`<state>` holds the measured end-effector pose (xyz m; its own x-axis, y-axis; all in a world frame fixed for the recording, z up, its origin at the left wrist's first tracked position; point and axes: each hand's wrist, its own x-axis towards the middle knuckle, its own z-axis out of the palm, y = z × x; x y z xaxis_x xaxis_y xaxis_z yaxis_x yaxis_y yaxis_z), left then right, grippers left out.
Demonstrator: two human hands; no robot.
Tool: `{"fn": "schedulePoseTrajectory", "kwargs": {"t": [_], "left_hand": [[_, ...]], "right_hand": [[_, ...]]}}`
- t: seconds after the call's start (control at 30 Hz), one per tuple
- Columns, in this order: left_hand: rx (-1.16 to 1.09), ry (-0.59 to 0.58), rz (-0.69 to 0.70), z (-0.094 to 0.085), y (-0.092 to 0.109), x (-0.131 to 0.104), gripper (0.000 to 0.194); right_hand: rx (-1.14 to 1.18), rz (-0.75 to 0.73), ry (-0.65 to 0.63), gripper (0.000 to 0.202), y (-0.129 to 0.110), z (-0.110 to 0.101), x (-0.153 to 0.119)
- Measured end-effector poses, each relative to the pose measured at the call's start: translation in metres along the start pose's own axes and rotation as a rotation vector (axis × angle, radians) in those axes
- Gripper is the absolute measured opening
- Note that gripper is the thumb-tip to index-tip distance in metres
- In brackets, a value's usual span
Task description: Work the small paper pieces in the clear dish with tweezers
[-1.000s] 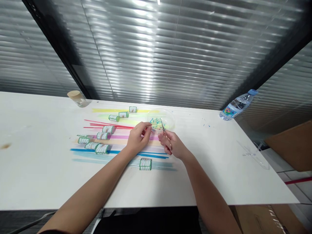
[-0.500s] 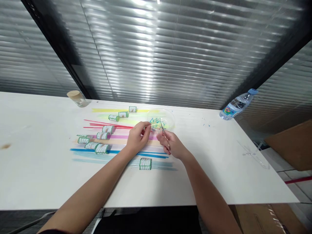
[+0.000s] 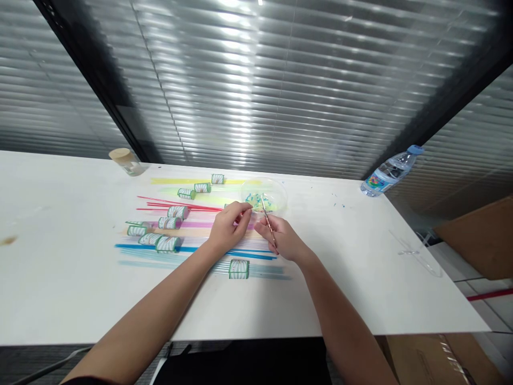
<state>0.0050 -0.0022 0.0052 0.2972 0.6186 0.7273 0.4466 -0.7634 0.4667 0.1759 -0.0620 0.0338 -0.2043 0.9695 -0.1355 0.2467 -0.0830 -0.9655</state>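
While the white table [image 3: 360,278] spreads out beneath it all, coloured rods [image 3: 200,225] run in rows toward nine o'clock from the hands, and a water bottle [image 3: 379,182] stands out at two. Straight up at twelve sits the clear dish [image 3: 279,192], bits scattered in its bowl.

Now the left hand [image 3: 230,224]: thumb and forefinger pinched together, a pale strip [image 3: 256,207] gripped between them, and it has edged right, closer to the blades! The right hand [image 3: 282,239] is curled around the scissors [image 3: 267,219], fingers drawn in, and that's the big change: the handles, spread a moment ago, now line up slim, blades seemingly together and pointing to twelve.

The strip shows less length than it did, its tip by the blades at the dish's near edge. That reads as a snip made or being made, though the severed end can't be picked out among the blue-green snippets [image 3: 253,200].
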Motion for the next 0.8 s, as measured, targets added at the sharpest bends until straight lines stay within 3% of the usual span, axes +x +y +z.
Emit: {"fn": "schedulePoseTrajectory", "kwargs": {"t": [0.63, 0.8], "left_hand": [[0.004, -0.026, -0.009, -0.0004, -0.0017, -0.0005, 0.011], [0.000, 0.002, -0.045, -0.0014, -0.0029, 0.0001, 0.015]], "right_hand": [[0.188, 0.062, -0.061, 0.050, -0.0046, 0.0000, -0.0009], [0.245, 0.070, -0.024, 0.050, -0.0099, -0.0018, -0.0020]]}}
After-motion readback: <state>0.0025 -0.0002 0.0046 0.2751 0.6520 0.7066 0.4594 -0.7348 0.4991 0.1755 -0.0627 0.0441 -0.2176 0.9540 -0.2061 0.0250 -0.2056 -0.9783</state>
